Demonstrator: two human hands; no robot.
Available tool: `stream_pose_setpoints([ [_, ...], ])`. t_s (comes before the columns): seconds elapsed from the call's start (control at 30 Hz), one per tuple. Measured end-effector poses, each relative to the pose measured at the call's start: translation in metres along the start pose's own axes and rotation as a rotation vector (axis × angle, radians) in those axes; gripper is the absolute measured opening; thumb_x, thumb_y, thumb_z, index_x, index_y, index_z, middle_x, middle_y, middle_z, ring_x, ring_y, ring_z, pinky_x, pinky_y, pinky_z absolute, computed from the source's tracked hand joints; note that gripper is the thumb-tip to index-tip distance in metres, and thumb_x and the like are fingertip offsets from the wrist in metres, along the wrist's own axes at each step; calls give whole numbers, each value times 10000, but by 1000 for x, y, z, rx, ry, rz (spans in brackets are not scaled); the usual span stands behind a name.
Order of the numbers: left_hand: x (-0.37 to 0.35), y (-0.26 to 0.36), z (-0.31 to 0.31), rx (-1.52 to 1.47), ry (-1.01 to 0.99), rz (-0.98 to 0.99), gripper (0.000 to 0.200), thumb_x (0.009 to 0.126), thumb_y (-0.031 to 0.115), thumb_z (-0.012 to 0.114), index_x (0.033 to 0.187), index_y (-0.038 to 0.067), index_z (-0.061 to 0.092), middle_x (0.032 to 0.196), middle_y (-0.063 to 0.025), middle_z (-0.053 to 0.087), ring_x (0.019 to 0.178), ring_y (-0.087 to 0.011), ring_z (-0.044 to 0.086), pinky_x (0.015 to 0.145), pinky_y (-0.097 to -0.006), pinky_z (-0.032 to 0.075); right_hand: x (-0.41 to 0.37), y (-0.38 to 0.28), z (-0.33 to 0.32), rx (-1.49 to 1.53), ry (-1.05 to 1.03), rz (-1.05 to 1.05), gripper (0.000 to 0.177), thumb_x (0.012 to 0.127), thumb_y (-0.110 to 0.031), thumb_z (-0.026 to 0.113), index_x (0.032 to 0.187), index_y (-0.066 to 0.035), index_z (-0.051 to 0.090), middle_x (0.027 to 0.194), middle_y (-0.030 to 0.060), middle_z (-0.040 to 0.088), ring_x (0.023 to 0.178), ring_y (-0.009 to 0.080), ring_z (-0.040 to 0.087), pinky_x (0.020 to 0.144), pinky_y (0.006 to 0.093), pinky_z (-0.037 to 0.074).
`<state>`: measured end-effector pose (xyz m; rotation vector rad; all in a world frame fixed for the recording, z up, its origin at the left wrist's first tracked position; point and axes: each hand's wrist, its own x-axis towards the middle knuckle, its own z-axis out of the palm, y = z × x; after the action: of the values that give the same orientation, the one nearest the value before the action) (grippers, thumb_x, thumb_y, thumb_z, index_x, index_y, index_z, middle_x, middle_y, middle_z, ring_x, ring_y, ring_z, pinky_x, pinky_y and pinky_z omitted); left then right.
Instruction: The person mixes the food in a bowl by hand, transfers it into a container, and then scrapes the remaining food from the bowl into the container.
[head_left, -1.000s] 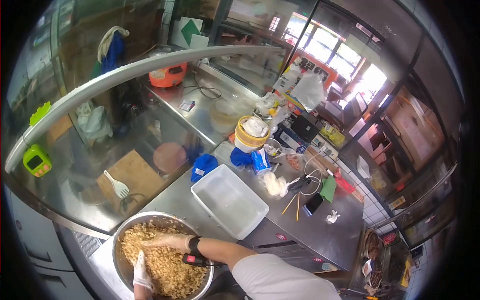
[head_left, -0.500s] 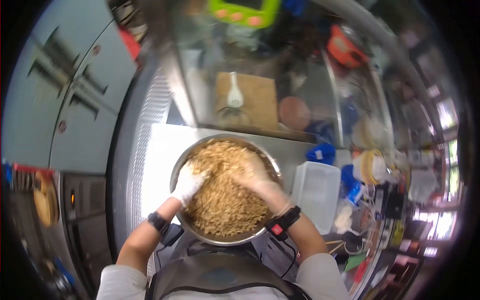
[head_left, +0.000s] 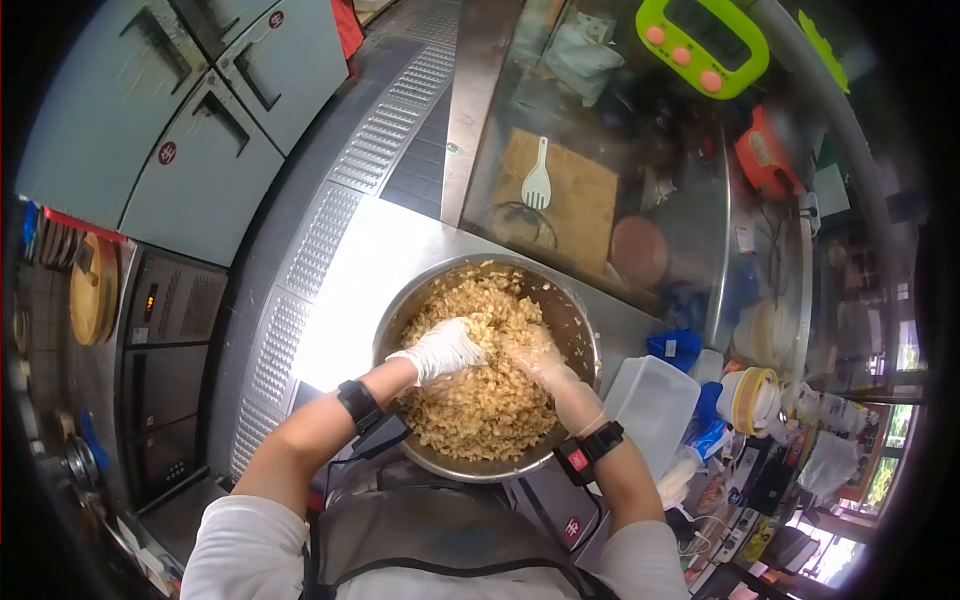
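A large round steel bowl [head_left: 583, 318] holds a heap of light-brown, chopped, grainy food mixture [head_left: 470, 415]. My left hand [head_left: 447, 348], in a white glove, is sunk into the middle of the heap, its fingers curled round some of the mixture and their tips hidden. Opposite it, my right hand [head_left: 540, 362] wears a thin clear glove dusted with bits of food. Its fingers go into the mixture and are mostly covered. Bits of the mixture cling to the bowl's inner wall.
Right of the bowl stands a clear plastic tub [head_left: 655, 405]. Beyond the bowl, a slotted white spatula [head_left: 537, 185] lies on a brown board [head_left: 590, 200] behind glass. A green timer [head_left: 703, 45] is at the top. Grey cabinets [head_left: 215, 150] stand at the left. Bottles and jars crowd the right.
The view has turned, so the bowl and surroundings appear shifted and sharper. My left hand has moved from the bowl's left side into the middle of the mixture, closer to my right hand.
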<state>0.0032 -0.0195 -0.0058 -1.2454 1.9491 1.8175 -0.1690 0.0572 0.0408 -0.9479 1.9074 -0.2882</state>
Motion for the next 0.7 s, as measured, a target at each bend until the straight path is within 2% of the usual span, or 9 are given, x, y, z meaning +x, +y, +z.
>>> stream_pose_setpoints([
  [0.03,-11,4,0,-6,0,1,584,746,300,732,1203,-10,541,1005,-234,632,961,-328,606,820,-368,491,0,3,-2,-5,-1,2,419,832,-280,672,1184,-65,602,1198,154,609,1102,282,579,903,348,476],
  [0.1,-29,1,-1,311,196,47,451,777,288,696,1128,37,564,905,-204,646,902,-331,618,813,-419,483,4,7,-12,-376,-70,-435,382,821,-257,660,1144,-58,620,1175,125,616,1087,293,583,954,368,451],
  [0.23,-56,-34,14,481,321,270,560,833,369,636,1270,65,465,1229,-240,514,1185,-401,455,1038,-470,335,24,-5,23,-514,-53,-898,247,828,-170,607,1051,-69,639,1083,130,615,1062,303,568,901,406,468],
  [0.3,-59,-41,21,675,236,190,685,850,436,597,1314,-29,403,1329,-283,412,1277,-423,353,1108,-459,246,58,-28,57,-548,-102,-1220,213,819,-128,570,1011,-86,653,1033,114,635,1060,298,567,886,408,470],
  [0.37,-67,-39,19,651,284,222,725,852,436,598,1372,-4,352,1387,-301,340,1319,-439,294,1134,-453,198,73,-67,74,-840,-300,-1177,233,819,-169,534,1001,-91,656,1033,115,646,1048,300,580,877,418,471],
  [0.43,-61,-45,17,616,232,199,736,851,431,605,1392,15,330,1412,-304,300,1338,-442,258,1139,-452,185,88,-87,65,-1148,-530,-715,269,837,-222,486,997,-87,655,1001,122,655,998,311,601,854,436,474],
  [0.5,-66,-49,17,571,179,165,749,850,426,613,1412,35,309,1436,-306,260,1357,-446,221,1144,-450,173,119,-22,41,-631,-298,-820,334,871,-323,473,1011,-69,639,999,142,647,948,334,604,833,452,472],
  [0.6,-68,-40,20,448,216,44,784,834,387,665,1443,88,273,1476,-297,169,1379,-436,188,1147,-439,169,88,47,-7,-393,-150,-452,435,883,-360,528,1202,-65,539,1165,196,575,1093,337,547,923,425,436],
  [0.7,-90,-24,34,181,410,26,828,815,329,709,1453,83,243,1497,-281,119,1390,-402,189,1116,-424,262,24,88,3,-128,150,-479,518,875,-445,515,1264,-101,503,1278,237,517,1167,356,516,980,429,403],
])
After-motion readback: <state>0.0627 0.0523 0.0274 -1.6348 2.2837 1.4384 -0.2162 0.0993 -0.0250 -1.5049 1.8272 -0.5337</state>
